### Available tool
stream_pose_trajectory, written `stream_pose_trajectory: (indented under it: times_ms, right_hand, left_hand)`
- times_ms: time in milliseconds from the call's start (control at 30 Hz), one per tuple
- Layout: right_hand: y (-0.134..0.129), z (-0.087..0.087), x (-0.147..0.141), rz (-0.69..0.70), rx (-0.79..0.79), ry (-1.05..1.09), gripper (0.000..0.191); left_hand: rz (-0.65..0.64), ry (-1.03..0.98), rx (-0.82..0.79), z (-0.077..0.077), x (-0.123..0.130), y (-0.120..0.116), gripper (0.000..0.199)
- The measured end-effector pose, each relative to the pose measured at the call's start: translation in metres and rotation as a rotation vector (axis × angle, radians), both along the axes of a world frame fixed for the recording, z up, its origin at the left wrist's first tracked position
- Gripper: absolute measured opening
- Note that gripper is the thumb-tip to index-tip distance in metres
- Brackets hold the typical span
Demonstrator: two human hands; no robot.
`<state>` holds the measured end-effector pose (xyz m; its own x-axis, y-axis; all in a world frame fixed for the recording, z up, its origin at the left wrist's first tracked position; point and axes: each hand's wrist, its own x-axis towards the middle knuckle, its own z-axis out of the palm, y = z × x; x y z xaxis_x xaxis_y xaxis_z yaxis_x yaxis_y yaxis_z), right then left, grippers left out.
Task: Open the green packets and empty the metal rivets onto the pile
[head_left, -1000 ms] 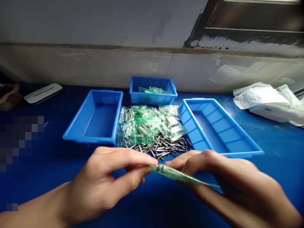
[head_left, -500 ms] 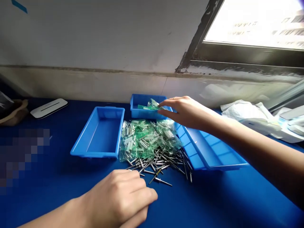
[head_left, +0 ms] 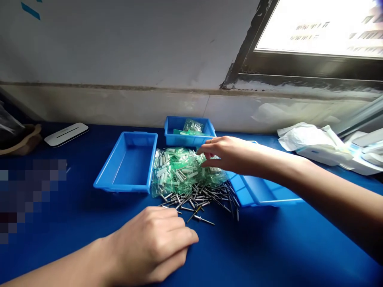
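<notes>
The far bin (head_left: 182, 139) holds a green packet (head_left: 180, 132) and a clear packet (head_left: 193, 126) of small parts. Before it, heaped packets (head_left: 176, 175) lie on the tabletop (head_left: 239, 251) between the left bin (head_left: 121, 187) and the partly hidden right bin (head_left: 260, 189), loose metal pins (head_left: 206, 194) nearer. Above the heap, the right hand (head_left: 220, 153) has its grip parted; the left hand (head_left: 158, 241) curls, whether around something I cannot tell.

Daylight glares through the window (head_left: 323, 24) at upper right, its panes blown out to white, while the grey wall (head_left: 119, 44) lies dim, soft shadows darken the blue table (head_left: 239, 255), and a pixelated patch (head_left: 26, 191) obscures the left edge.
</notes>
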<state>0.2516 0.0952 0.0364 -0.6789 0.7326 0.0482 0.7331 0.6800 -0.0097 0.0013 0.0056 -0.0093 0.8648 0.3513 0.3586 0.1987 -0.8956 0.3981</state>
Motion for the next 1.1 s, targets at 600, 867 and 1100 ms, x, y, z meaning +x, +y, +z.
stream_pose_trajectory:
  times_ms: [600,867,1100]
  right_hand:
    - [-0.126,-0.009,-0.028,-0.162,-0.234,0.958,0.014]
    - [-0.136,-0.019,-0.021,-0.237,-0.544,0.891,0.012]
    - [-0.136,-0.022,-0.019,-0.211,-0.522,0.86,0.013]
  left_hand:
    - [0.178,-0.093,-0.508,0.009,0.004,-0.003,0.015]
    - [0.13,-0.114,-0.491,0.008,0.006,-0.003,0.015]
    - [0.136,-0.128,-0.363,0.006,0.004,-0.005,0.008]
